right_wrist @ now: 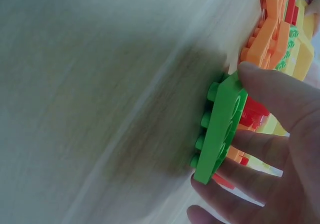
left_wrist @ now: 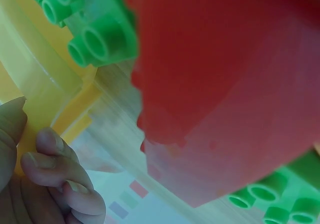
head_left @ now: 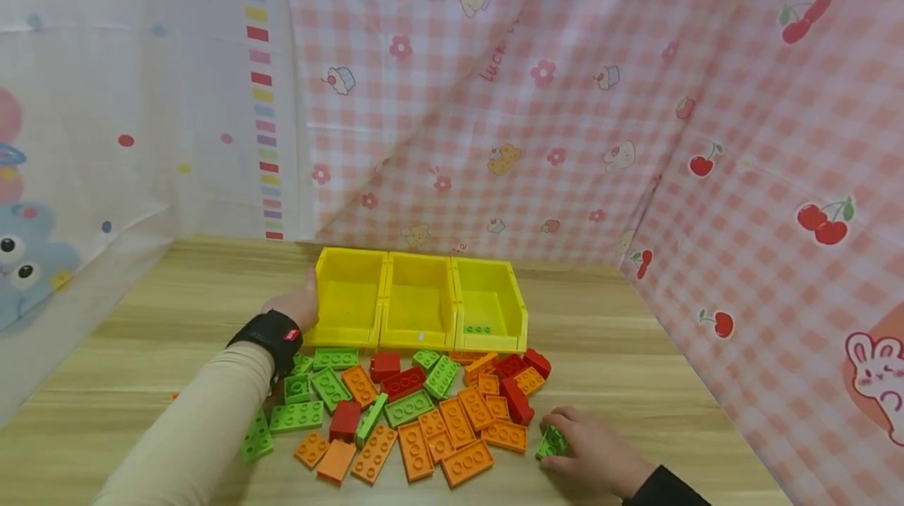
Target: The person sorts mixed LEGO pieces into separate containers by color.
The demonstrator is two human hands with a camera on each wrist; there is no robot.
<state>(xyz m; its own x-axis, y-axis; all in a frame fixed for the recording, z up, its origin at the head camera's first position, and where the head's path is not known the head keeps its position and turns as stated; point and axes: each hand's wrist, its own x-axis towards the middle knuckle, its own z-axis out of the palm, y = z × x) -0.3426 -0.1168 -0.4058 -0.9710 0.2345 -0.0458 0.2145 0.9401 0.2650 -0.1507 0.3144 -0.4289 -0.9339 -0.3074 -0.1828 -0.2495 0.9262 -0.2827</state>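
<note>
My right hand (head_left: pixel 589 447) pinches a green toy brick (right_wrist: pixel 222 126) by its two ends, between thumb and fingers. In the right wrist view the brick stands on its side, studs facing left, close over the wooden table. My left hand (head_left: pixel 298 306) is at the left side of the leftmost yellow bin (head_left: pixel 315 337). The left wrist view shows its thumb and curled fingers (left_wrist: pixel 55 166) gripping that bin's edge. A loose spread of green, orange (head_left: pixel 415 451) and red bricks (head_left: pixel 519 400) lies between my hands, in front of the bins.
Beside the gripped bin stand a middle yellow bin (head_left: pixel 417 345) and a right yellow bin (head_left: pixel 523 318), joined in a row. One green brick (head_left: pixel 477 329) lies inside the right bin. Patterned cloth (head_left: pixel 452 121) hangs behind and along both sides of the wooden table (head_left: pixel 600 333).
</note>
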